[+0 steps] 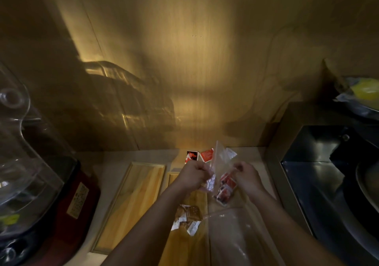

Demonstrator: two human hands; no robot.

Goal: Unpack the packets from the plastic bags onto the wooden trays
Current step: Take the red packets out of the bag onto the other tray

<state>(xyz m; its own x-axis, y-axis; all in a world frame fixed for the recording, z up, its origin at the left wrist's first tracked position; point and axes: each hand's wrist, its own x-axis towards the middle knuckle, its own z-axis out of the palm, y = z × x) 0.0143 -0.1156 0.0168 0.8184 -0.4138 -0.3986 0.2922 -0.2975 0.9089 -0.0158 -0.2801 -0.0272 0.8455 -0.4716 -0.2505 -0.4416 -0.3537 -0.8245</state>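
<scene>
Both my hands hold a clear plastic bag [220,159] up over the counter. My left hand [193,174] grips its left edge and my right hand [247,176] grips its right edge. Red packets [225,187] hang in the bag's lower part between the hands. Two wooden trays lie below: a bare long tray [135,200] on the left and a second tray [184,245] under my left arm. Brown and white packets [188,216] lie on the second tray. Two red packets [200,156] rest on the counter behind the hands.
Another clear plastic bag [231,237] lies flat under my right arm. A red appliance with a clear domed lid [26,173] stands at the left. A dark recessed sink with a pan [332,179] is at the right. A wooden wall rises behind.
</scene>
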